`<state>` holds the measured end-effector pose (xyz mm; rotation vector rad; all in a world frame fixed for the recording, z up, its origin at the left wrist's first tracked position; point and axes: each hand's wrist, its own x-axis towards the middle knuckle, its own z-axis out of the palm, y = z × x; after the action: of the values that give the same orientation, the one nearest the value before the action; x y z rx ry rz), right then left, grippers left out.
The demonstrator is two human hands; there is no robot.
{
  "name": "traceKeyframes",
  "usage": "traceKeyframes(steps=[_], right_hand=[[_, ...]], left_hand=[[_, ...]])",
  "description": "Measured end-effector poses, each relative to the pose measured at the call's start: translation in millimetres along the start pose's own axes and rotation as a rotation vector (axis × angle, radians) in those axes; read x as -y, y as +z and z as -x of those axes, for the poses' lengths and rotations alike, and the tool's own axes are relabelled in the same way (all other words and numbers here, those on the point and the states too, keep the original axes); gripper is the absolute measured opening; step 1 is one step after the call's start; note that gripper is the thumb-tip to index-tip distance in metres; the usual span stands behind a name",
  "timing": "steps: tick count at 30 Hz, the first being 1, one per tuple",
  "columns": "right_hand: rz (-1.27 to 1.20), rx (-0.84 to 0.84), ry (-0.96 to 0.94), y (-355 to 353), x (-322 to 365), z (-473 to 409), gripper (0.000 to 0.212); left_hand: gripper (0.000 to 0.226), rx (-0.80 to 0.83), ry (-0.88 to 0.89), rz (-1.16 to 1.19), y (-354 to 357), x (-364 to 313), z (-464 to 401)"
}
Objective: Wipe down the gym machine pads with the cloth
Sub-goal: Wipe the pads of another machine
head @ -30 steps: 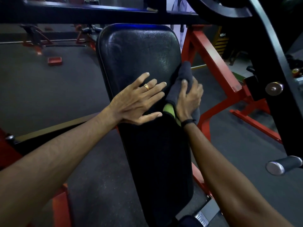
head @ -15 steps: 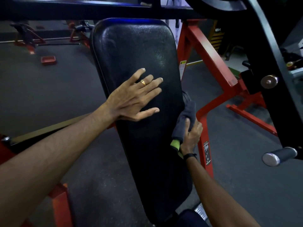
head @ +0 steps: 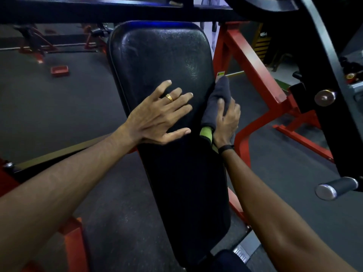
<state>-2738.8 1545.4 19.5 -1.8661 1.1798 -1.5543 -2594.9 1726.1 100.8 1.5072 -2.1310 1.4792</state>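
A long black back pad of a gym machine stands tilted in front of me. My left hand lies flat on its middle with fingers spread, a gold ring on one finger. My right hand grips a dark grey cloth with a green edge and holds it against the pad's right side edge, about level with the left hand.
A red steel frame rises right of the pad. A black upright with a chrome-capped handle stands at the right. A black crossbar runs overhead. Dark rubber floor lies to the left, with red equipment beyond.
My right hand slid the cloth down the pad's right edge, then back up to level with the left hand. The left hand stayed flat on the pad.
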Motion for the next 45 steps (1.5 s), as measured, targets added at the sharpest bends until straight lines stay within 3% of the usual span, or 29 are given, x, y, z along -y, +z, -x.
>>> traceKeyframes(steps=[5,9,12,14,21,26,33,39,45], right_hand=[[0.009,0.007,0.101,-22.8,-49.8,59.5,0.061],[0.080,0.055,0.177,-45.3,-92.1,115.4,0.044],[0.063,0.040,0.241,-52.8,-93.6,143.8,0.064],[0.043,0.007,0.241,-46.1,-72.3,140.6,0.064],[0.005,-0.038,-0.119,-0.4,54.6,87.3,0.043],[0.078,0.011,-0.307,-4.8,25.3,134.3,0.037],[0.123,0.120,-0.195,-31.9,-37.8,220.6,0.038],[0.040,0.121,-0.040,-37.1,-30.2,251.7,0.038],[0.037,0.060,-0.323,4.7,73.9,201.3,0.041]], left_hand=[[0.061,-0.010,0.011,0.019,2.0,0.6,0.9],[0.061,-0.011,-0.022,0.019,1.4,0.3,-0.1],[0.063,0.000,-0.065,0.014,0.1,0.9,0.1],[0.064,0.009,-0.075,0.013,-1.1,1.1,0.8],[0.069,-0.014,-0.110,0.053,-7.0,1.9,-1.3],[0.069,-0.022,-0.082,0.048,-4.3,3.7,0.2],[0.065,-0.019,-0.064,0.047,-1.5,3.8,-0.8],[0.065,0.008,-0.097,0.031,-1.5,3.2,-0.5],[0.059,-0.049,-0.203,0.105,-2.2,5.5,-2.7]])
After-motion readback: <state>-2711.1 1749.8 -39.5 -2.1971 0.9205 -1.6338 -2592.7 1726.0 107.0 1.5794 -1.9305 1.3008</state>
